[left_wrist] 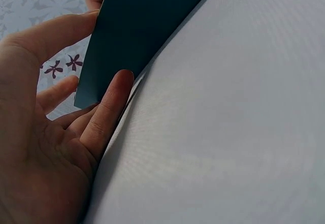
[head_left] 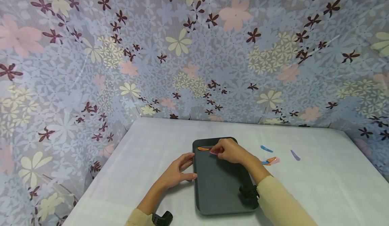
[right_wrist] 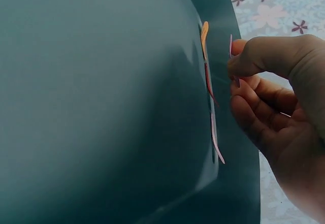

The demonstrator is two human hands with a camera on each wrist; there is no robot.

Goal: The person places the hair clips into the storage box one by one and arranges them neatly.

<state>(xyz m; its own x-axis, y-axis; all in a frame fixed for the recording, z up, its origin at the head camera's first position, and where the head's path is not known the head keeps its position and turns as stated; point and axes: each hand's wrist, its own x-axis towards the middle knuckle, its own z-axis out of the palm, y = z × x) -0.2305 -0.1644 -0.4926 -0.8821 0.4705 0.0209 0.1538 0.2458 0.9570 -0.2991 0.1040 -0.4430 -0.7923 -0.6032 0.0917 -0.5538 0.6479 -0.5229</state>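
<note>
From the head view, the person's left forearm comes up from below and the left hand (head_left: 176, 174) lies at the left side of a dark tray (head_left: 222, 189), thumb and fingers spread apart, tips against its edge. The right forearm slants in across the tray from the lower right; the right hand (head_left: 231, 151) bends down near the far end, thumb and fingertips pinching a pink clip (head_left: 213, 152). That clip lies crosswise to the tray's length, one end poking out leftward, just nearer the person than an orange clip (head_left: 203, 148). Off to the right on the white table (head_left: 164, 141) are a blue clip (head_left: 266, 148), a purple clip (head_left: 295, 155) and a small overlapping pile of clips (head_left: 269, 161).

At the left wrist, the digits stand well separated, a few tips touching the tray's side.

At the right wrist, the pinched clip stands nearly upright in view, its long axis roughly parallel to a row inside the tray: the orange one, a red clip (right_wrist: 209, 82) and another pink one (right_wrist: 217, 142), end to end.
</note>
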